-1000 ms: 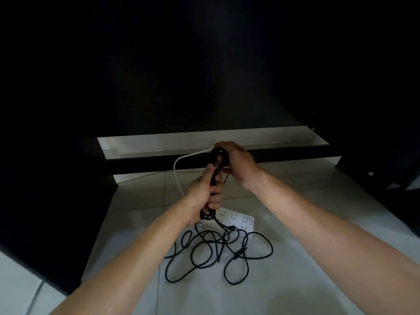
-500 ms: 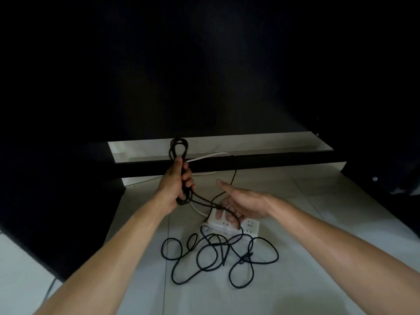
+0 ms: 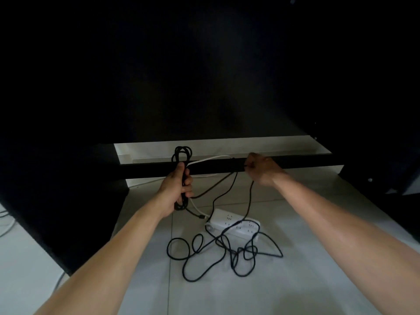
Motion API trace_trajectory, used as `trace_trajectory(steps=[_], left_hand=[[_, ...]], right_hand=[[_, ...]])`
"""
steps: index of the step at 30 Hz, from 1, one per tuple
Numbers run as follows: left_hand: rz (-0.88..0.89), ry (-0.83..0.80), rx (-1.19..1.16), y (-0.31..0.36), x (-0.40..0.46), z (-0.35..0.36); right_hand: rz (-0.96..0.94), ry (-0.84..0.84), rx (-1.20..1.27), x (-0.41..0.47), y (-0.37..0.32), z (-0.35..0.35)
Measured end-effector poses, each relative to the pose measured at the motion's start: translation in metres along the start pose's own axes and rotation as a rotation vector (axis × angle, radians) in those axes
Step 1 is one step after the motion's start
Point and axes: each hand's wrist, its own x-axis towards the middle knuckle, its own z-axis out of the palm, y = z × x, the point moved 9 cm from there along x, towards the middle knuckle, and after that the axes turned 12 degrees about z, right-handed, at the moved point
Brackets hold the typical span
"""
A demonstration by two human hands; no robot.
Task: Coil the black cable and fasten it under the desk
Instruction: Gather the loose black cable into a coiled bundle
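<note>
Gripping the coiled black cable [image 3: 181, 178], left hand [image 3: 176, 187] fingers curl round; right hand [image 3: 261, 169] pinches its strand.

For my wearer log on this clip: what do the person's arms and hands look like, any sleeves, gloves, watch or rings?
Both forearms are bare to the frame edge, with no sleeves showing. The left hand and right hand wear no gloves, and no watch or bracelet shows at either wrist. The light is too dim to rule out a ring on the fingers.
</note>
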Motion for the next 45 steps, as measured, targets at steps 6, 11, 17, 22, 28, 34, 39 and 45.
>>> trace_trajectory(steps=[6,11,17,22,28,34,39,45], left_hand=[[0.074,0.002,0.418,0.006,-0.012,0.01],[0.119,-0.06,0.461,0.005,-0.026,0.026],[0.114,-0.264,0.147,0.014,-0.047,0.068],[0.196,-0.335,0.338,0.021,-0.041,0.065],[0.302,-0.288,0.405,0.039,-0.039,0.061],[0.28,-0.274,0.549,0.032,-0.035,0.048],[0.137,-0.387,0.303,0.024,-0.041,0.061],[0.124,-0.289,0.19,0.022,-0.033,0.058]], right_hand=[[-0.072,-0.233,0.624,-0.019,-0.04,0.008],[-0.112,-0.6,1.075,-0.049,-0.093,0.012],[-0.085,-0.544,1.224,-0.055,-0.114,0.006],[-0.203,-0.228,0.746,-0.055,-0.117,-0.016],[-0.221,-0.179,0.545,-0.063,-0.12,-0.016],[-0.213,-0.195,0.43,-0.062,-0.116,-0.023],[-0.216,-0.051,0.47,-0.054,-0.104,-0.032],[-0.092,-0.178,0.885,-0.053,-0.089,-0.001]])
